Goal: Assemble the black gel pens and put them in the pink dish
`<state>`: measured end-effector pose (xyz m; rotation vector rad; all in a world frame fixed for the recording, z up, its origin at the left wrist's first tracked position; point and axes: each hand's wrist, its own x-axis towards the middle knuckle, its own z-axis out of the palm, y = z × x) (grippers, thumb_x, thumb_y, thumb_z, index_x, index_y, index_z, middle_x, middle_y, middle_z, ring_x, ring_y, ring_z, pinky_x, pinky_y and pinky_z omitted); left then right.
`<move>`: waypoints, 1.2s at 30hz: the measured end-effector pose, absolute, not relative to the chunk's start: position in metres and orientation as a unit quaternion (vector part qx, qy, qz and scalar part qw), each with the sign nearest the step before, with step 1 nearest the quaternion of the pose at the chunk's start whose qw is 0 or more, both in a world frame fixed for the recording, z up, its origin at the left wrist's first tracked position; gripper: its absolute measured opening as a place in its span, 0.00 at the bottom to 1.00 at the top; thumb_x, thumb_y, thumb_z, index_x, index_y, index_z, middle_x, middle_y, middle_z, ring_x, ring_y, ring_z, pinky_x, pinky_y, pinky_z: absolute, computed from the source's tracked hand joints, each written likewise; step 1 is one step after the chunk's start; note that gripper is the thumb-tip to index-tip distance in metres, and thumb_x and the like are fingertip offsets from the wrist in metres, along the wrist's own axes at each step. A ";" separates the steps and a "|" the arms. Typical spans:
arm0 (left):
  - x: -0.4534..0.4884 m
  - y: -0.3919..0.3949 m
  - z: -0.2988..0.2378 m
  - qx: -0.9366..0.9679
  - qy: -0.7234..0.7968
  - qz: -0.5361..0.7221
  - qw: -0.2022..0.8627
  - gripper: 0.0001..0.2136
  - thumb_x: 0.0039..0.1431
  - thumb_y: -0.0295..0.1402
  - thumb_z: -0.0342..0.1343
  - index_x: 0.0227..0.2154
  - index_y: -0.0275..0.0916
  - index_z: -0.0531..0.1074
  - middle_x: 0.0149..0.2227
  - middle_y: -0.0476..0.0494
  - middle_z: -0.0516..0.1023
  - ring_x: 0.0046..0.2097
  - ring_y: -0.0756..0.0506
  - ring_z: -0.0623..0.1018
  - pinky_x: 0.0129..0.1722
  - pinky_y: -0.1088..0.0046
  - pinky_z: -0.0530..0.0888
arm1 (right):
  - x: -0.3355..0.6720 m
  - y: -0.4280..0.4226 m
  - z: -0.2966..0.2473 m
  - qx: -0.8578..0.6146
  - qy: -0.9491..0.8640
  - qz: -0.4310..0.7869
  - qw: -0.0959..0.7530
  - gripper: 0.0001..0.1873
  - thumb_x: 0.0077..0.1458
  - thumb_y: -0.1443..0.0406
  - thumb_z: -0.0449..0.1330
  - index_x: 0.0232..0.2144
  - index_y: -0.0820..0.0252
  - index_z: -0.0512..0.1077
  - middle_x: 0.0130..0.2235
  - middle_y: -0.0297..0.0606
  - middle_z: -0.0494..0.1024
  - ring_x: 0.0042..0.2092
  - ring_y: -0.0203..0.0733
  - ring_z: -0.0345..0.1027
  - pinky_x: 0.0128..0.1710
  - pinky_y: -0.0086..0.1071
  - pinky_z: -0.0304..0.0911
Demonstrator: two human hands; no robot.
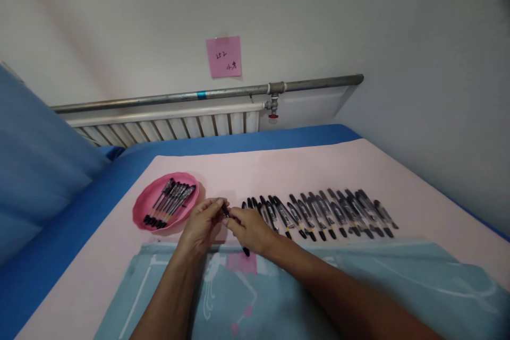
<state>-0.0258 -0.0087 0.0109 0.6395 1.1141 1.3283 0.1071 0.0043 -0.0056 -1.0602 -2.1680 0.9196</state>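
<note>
Both hands meet over the pink table cover, just right of a pink dish. My left hand pinches the top end of a black pen. My right hand is closed round the same pen's barrel, whose lower tip pokes out beneath the palm. The dish holds several black pens lying side by side. To the right, a long row of pens with clear barrels lies on the cover, starting right beside my right hand.
A light blue cloth with white line drawings covers the near table edge under my forearms. Blue bedding rises at the left. A radiator and metal pipe run along the back wall, with a pink sticky note above.
</note>
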 end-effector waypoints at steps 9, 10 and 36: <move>-0.023 -0.008 0.008 0.287 0.485 0.585 0.583 0.13 0.38 0.37 0.64 0.17 0.34 0.68 0.16 0.55 0.68 0.21 0.56 0.66 0.24 0.80 0.63 | 0.108 0.003 -0.005 -0.391 -0.812 0.335 0.276 0.11 0.54 0.63 0.50 0.23 0.60 0.65 0.20 0.29 0.63 0.22 0.31 0.55 0.22 0.25 0.44; -0.023 -0.008 0.008 0.288 0.485 0.586 0.581 0.13 0.37 0.37 0.65 0.16 0.34 0.68 0.15 0.55 0.67 0.20 0.56 0.65 0.23 0.80 0.63 | 0.108 0.003 -0.005 -0.393 -0.811 0.337 0.274 0.11 0.54 0.63 0.51 0.22 0.60 0.64 0.19 0.29 0.63 0.22 0.31 0.55 0.22 0.25 0.44; -0.024 -0.007 0.005 0.305 0.498 0.581 0.567 0.12 0.37 0.37 0.64 0.17 0.34 0.68 0.18 0.52 0.70 0.22 0.54 0.68 0.25 0.79 0.65 | 0.108 0.003 -0.006 -0.391 -0.809 0.342 0.274 0.10 0.53 0.64 0.50 0.21 0.60 0.62 0.19 0.29 0.62 0.23 0.31 0.55 0.22 0.25 0.44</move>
